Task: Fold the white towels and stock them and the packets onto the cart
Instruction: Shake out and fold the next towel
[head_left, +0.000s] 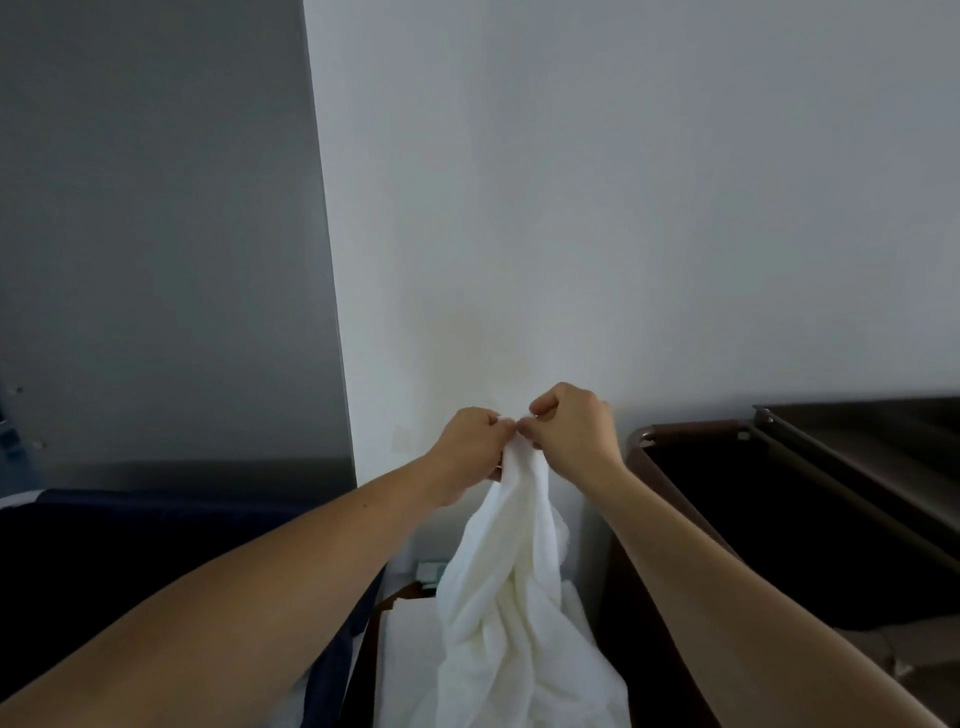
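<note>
Head camera faces a smooth pale wall (623, 208); at right stands the dark brown cart (691, 431), its rounded rim edging a deep black opening; between the forearms a white towel (509, 597) hangs in soft, crumpled vertical folds, bunched below; left hand (467, 452) and right hand (571, 431) pinch its top edge, fingers curled tight, knuckles nearly touching, open air around them.
</note>
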